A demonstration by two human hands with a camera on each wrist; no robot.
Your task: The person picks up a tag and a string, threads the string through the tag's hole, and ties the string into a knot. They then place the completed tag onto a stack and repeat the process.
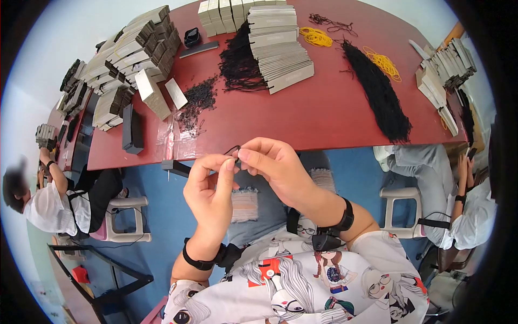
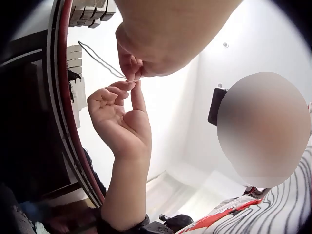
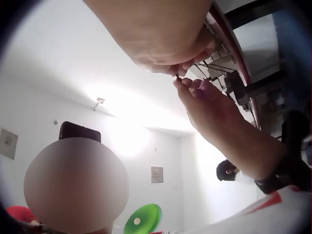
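A thin black cord [image 1: 232,149] is pinched between the fingertips of both hands, just off the table's front edge. My left hand [image 1: 212,186] grips it between thumb and fingers, and my right hand [image 1: 278,167] pinches it close beside, fingertips nearly touching. The left wrist view shows a narrow loop of the cord [image 2: 100,60] trailing from the fingertips. In the right wrist view, a small dark end [image 3: 178,77] lies between the two hands; the rest is hidden.
On the red table [image 1: 243,121] lie a pile of small black pieces [image 1: 199,101], a row of grey cards with black cords [image 1: 283,59], a long black cord bundle [image 1: 377,92], yellow bands [image 1: 315,36] and stacked cards [image 1: 135,54]. People sit at both sides.
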